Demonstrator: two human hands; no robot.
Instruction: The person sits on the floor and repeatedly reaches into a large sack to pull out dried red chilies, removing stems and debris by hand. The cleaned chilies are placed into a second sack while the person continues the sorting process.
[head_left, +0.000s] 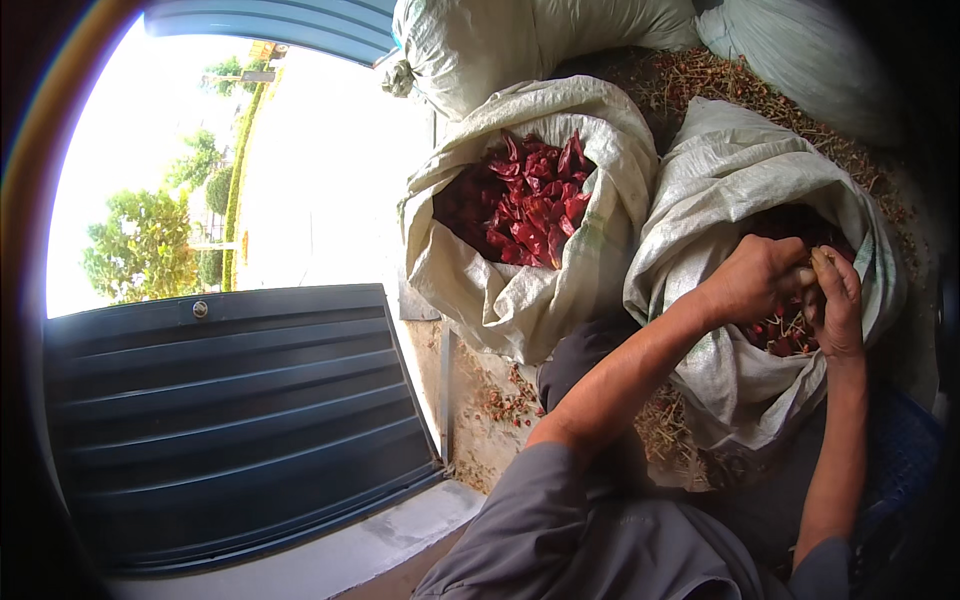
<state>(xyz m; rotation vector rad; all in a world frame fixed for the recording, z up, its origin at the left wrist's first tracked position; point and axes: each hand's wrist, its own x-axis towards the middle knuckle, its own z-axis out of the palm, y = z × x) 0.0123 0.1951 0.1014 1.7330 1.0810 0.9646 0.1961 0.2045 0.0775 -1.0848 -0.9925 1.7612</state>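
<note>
Both my hands meet above the mouth of the right woven plastic sack (720, 180). My left hand (765, 274) has its fingers curled, their tips close to those of my right hand (836, 300). Whatever small piece may be between the fingertips is hidden. Beneath the hands, dried red chilli peppers (780, 337) with thin stems lie in the sack. The other woven plastic sack (450, 285) stands to the left with its top rolled down, holding dark red dried pods (536, 210).
Full white sacks (480, 52) lie behind the two before me. Stems and red scraps (720, 79) litter the floor. A dark corrugated metal door panel (240, 420) stands at the left, near a concrete sill (390, 536). A blue plastic crate (900, 450) is at the right.
</note>
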